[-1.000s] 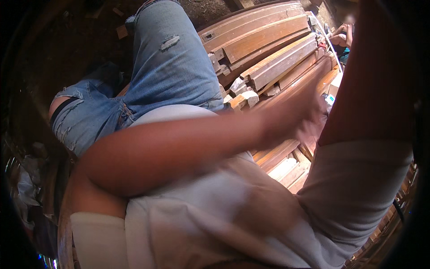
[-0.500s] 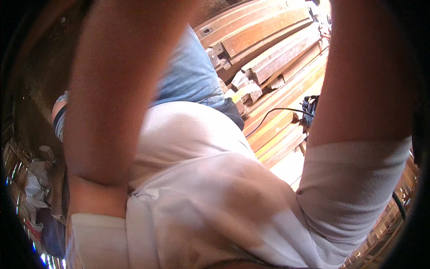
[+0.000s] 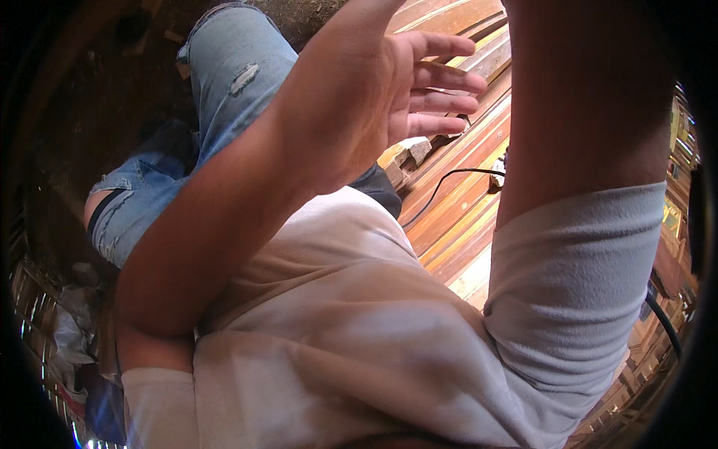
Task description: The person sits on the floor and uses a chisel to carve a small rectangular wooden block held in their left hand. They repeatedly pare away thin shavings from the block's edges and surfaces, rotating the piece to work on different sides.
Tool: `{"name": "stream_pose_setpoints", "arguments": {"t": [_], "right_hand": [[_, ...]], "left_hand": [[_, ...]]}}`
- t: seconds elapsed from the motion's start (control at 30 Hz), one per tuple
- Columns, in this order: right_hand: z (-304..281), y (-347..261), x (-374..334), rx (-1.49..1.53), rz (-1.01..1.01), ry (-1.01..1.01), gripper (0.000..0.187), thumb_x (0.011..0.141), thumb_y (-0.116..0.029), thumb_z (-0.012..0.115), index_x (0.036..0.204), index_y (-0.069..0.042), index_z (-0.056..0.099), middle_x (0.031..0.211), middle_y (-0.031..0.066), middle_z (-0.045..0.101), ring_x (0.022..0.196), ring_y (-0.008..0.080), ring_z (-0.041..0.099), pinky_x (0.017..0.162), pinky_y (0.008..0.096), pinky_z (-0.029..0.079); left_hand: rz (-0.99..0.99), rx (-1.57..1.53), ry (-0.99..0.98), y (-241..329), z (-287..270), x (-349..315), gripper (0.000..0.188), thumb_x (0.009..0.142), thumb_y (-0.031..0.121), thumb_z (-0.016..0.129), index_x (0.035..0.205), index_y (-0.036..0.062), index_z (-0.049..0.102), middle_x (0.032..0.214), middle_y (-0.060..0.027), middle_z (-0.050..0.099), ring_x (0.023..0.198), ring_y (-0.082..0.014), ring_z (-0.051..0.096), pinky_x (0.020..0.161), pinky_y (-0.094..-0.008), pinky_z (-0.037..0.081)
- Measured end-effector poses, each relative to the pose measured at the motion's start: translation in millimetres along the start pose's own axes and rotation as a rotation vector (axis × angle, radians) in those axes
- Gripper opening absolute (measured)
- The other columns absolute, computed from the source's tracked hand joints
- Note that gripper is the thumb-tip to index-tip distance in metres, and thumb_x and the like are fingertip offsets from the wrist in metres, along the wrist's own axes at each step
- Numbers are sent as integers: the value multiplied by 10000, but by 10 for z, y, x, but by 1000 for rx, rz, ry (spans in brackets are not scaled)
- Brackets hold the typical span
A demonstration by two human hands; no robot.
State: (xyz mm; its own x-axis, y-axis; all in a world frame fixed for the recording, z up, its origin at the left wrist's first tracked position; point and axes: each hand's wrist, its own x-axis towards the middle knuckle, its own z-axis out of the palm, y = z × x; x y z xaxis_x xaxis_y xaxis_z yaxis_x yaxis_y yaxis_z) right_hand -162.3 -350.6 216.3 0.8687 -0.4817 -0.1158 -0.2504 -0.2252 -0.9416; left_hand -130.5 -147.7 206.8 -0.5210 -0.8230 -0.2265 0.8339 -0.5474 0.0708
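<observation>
My left hand [image 3: 374, 105] is raised in front of my body, palm showing, its fingers stretched out and apart with nothing in them. Behind those fingertips, farther off, lie the stacked wooden boards [image 3: 462, 206]. My right forearm [image 3: 587, 105] goes up past the upper edge of the picture, so the right hand and anything it touches are hidden. A pale shirt [image 3: 336, 307] and ripped blue jeans [image 3: 243, 93] cover my body and legs.
A thin black cable [image 3: 434, 197] curves over the boards to a dark object partly behind my right arm. Small wood offcuts [image 3: 407, 156] lie by the stack. Crumpled plastic [image 3: 72, 329] sits at the far left. Another dark cable [image 3: 666, 325] hangs at the right.
My left hand has come down into view, moving to the right across my body. The right arm has shifted slightly left and stays raised. More of the jeans shows.
</observation>
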Motion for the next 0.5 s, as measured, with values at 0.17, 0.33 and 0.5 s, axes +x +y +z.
{"name": "stream_pose_setpoints", "arguments": {"t": [0.17, 0.33, 0.5], "right_hand": [[-68, 28, -39, -4, -2, 28, 321, 913, -248, 771, 1114, -8, 703, 917, 79, 702, 667, 114, 614, 580, 260, 504], [-92, -5, -49, -2, -5, 29, 322, 918, -252, 769, 1119, -10, 702, 917, 77, 700, 660, 108, 609, 573, 254, 500], [-181, 71, -121, 4, 5, 61, 324, 922, -256, 767, 1123, -11, 701, 917, 74, 699, 654, 102, 604, 565, 248, 496]], "left_hand": [[117, 133, -118, -4, 153, -29, 967, 985, 816, 251, 1415, -31, 435, 1236, -193, 567, 1180, -260, 552, 1080, -365, 442], [583, 724, -1, -508, 197, 73, 967, 975, 830, 266, 1396, -22, 449, 1217, -170, 583, 1161, -245, 558, 1058, -363, 449], [-24, -47, -158, -151, 127, 196, 937, 975, 802, 361, 1406, -23, 472, 1217, -148, 612, 1131, -233, 585, 1025, -354, 468]]}}
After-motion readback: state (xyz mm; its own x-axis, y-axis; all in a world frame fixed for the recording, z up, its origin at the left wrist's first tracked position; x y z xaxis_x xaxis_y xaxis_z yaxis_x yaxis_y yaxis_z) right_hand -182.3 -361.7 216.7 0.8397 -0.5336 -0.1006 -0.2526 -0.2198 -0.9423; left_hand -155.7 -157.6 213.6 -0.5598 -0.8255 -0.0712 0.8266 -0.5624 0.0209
